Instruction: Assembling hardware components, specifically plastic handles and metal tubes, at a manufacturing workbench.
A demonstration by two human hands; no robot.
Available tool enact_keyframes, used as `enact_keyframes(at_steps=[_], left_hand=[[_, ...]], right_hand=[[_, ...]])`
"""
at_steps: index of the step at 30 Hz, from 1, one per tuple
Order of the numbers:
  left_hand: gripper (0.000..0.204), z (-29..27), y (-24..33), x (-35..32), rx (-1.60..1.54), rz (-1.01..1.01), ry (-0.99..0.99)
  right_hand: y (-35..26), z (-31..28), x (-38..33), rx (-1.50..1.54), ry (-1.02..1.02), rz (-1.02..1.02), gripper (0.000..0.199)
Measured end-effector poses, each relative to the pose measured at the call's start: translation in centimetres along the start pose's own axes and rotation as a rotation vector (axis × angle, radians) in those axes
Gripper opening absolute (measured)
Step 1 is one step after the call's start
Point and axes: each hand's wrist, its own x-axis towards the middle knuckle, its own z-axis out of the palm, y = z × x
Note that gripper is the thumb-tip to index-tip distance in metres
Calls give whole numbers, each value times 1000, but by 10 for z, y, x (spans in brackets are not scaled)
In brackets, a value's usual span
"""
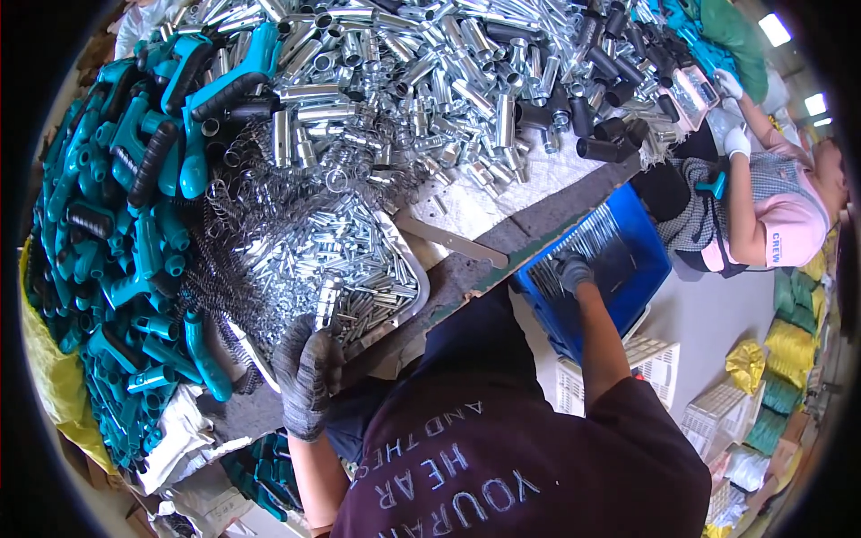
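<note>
While gripped: hands [307, 381], metal tube [326, 303]

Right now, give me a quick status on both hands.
Left hand gloved, holding a silver metal tube over the tray. Right hand reaching into the blue crate. Springs piled beside the tray.

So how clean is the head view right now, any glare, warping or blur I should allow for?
Head view: heavy fisheye bending toward the black rim; the metal tubes throw bright specular glints; ceiling lights are blown out at upper right. Left hand in its grey glove is sharp, the right hand over the blue crate slightly softer.
</note>
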Motion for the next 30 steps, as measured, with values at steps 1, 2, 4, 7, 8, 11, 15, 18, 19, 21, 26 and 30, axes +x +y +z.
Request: enact_keyframes(at_steps=[1, 2, 4, 7, 8, 11, 15, 18, 19, 21, 26, 30], left_hand=[[36, -1, 1, -1, -2, -16, 11], [37, -3, 2, -3, -70, -12, 15], [39, -7, 6, -7, -207, -1, 26], [56, -6, 17, -8, -171, 20, -3], [55, -2, 22, -9, -202, 37, -56], [55, 21, 31, -14, -266, 58, -113], [39, 38, 37, -19, -123, 74, -236], [31, 30, 36, -22, 20, 176, -121], [28, 24, 34, -24, 119, 249, -56], [23, 11, 32, -28, -16, 144, -46], [16, -12, 32, -37, -104, 47, -31], [18, -16, 33, -35, -14, 52, -29]], right_hand=[[-4, -10, -12, 25, 123, 9, 34], [-10, -24, -23, 50, 248, 15, 36], [-33, -69, -37, 262, 330, 90, 36], [-86, -167, -77, 1321, 386, 63, 31], [-112, -200, -90, 1481, 357, 77, 30], [-210, -269, -134, 1611, 41, -23, 30], [-333, -276, -162, 1581, -432, -201, 31], [-383, -257, -165, 1524, -460, -533, 46], [-394, -250, -168, 1501, -427, -510, 47], [-402, -249, -168, 1459, -693, -257, 46], [-408, -260, -164, 1413, -737, -360, 41], [-409, -263, -164, 1337, -692, -404, 39]])
